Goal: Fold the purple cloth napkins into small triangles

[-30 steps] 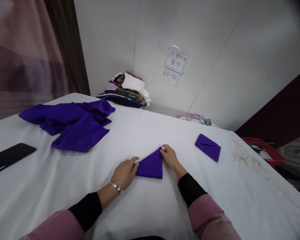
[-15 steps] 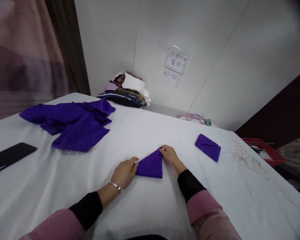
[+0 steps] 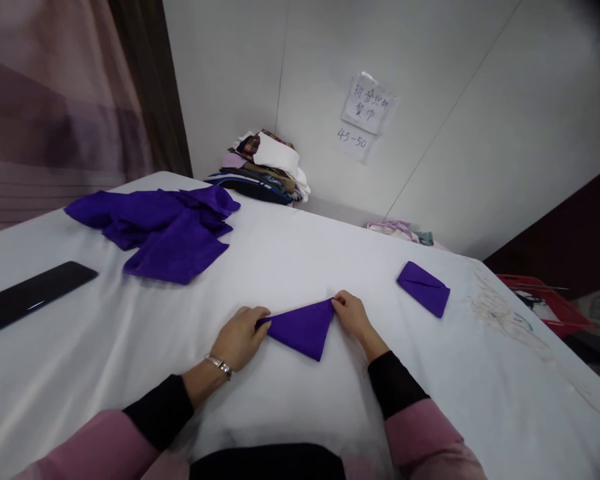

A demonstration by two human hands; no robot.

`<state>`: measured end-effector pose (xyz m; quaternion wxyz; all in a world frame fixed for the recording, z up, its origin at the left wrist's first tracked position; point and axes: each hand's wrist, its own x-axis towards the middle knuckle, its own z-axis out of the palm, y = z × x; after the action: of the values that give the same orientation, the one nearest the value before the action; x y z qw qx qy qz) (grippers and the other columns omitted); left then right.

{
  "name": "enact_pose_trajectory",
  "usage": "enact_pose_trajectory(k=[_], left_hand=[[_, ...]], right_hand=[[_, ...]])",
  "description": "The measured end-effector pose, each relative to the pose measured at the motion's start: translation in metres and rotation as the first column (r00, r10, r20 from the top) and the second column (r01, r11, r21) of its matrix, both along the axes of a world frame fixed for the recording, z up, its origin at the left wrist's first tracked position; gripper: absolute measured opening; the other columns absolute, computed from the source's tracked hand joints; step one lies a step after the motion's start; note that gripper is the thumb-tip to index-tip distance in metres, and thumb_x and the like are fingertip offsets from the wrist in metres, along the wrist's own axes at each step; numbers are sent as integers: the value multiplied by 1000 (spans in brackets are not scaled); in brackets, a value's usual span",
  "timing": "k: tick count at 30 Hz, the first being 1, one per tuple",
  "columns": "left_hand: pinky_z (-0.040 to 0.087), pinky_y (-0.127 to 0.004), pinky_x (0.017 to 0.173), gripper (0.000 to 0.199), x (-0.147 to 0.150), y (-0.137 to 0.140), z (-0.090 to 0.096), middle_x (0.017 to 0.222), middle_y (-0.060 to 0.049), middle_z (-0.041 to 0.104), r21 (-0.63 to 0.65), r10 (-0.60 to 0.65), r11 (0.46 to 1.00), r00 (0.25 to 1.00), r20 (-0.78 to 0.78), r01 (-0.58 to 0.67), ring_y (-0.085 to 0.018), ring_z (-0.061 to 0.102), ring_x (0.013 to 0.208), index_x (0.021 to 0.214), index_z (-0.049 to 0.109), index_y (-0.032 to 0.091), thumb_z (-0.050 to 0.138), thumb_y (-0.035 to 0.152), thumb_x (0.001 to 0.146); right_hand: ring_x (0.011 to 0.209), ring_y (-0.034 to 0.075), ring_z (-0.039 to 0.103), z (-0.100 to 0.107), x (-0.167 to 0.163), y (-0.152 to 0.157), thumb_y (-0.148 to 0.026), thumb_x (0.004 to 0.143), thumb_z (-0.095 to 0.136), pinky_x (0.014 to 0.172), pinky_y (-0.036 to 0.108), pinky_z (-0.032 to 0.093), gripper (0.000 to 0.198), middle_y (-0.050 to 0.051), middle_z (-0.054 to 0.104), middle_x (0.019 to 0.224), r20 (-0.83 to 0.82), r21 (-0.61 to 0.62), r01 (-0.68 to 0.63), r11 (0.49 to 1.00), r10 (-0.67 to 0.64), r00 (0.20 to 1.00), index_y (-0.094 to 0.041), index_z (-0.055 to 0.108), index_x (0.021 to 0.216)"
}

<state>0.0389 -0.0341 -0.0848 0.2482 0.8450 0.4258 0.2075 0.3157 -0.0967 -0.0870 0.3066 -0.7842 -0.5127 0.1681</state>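
Note:
A purple cloth napkin [image 3: 303, 328], folded into a triangle, is stretched between my hands over the white tablecloth. My left hand [image 3: 239, 335], with a silver bracelet at the wrist, pinches its left corner. Its upper right corner is held between the thumb and fingers of my right hand [image 3: 351, 313]. To the right lies a finished-looking flat purple folded napkin [image 3: 424, 289] with a slit across its face. Several unfolded purple napkins [image 3: 173, 230] lie in a loose heap at the back left.
A long black glossy object [image 3: 37, 297] rests at the table's left. Beyond the far edge are a stack of folded clothes [image 3: 267, 167] and more cloth [image 3: 397, 230]. A red basket [image 3: 555, 307] stands past the right edge. Paper signs [image 3: 366, 107] hang on the wall.
The triangular napkin has turned, its lower edge now sloping down to the right. My left hand has moved slightly left and up, my right hand slightly right. The camera view has shifted.

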Motion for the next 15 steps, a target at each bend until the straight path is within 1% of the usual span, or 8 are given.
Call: enact_pose_trajectory(k=[3, 6, 8, 10, 12, 15], left_hand=[[44, -33, 80, 17, -2, 2, -1, 90, -3, 62, 40, -19, 999, 999, 34, 17, -20, 54, 91, 96, 59, 20, 50, 28, 83], [43, -35, 81, 14, -3, 4, -2, 90, -3, 61, 79, -51, 996, 998, 32, 48, -20, 52, 90, 90, 59, 20, 49, 28, 84], [43, -35, 81, 15, -3, 5, -2, 90, -4, 59, 101, -34, 994, 999, 26, 32, -20, 52, 89, 91, 59, 19, 51, 30, 83], [43, -35, 81, 18, -5, 5, -1, 90, -5, 58, 119, 0, 993, 1000, 11, -1, -21, 52, 89, 92, 58, 18, 53, 32, 81], [44, -35, 80, 19, -7, 5, 0, 88, -5, 58, 127, 16, 992, 1000, -10, -15, -21, 52, 87, 90, 58, 18, 54, 34, 80], [44, -34, 76, 15, -11, 6, 2, 82, -3, 58, 111, -10, 994, 1000, -27, 13, -20, 53, 82, 82, 59, 19, 54, 33, 80]], right_hand=[[64, 16, 51, 1, -4, -15, -30, 76, 48, 61, 27, 37, 15, 0, 60, 70, 17, 38, 24, 999, -24, 1000, -21, 57, 68], [60, 16, 51, 0, -6, -24, -33, 76, 47, 58, 28, 38, 17, -1, 58, 64, -2, 64, 44, 997, -44, 999, -21, 56, 68], [61, 17, 53, -2, -5, -27, -34, 76, 47, 59, 28, 39, 17, 0, 59, 64, -37, 78, 49, 996, -47, 998, -21, 57, 71], [65, 17, 56, -4, -5, -28, -34, 76, 48, 63, 29, 41, 18, 1, 62, 71, -71, 100, 49, 994, -42, 997, -20, 59, 77], [70, 18, 58, -6, -4, -28, -34, 76, 48, 67, 30, 43, 20, 3, 65, 79, -101, 121, 48, 991, -36, 994, -20, 61, 84], [73, 18, 59, -9, -2, -29, -35, 76, 49, 70, 32, 45, 26, 5, 66, 84, -134, 145, 58, 988, -38, 990, -19, 62, 91]])
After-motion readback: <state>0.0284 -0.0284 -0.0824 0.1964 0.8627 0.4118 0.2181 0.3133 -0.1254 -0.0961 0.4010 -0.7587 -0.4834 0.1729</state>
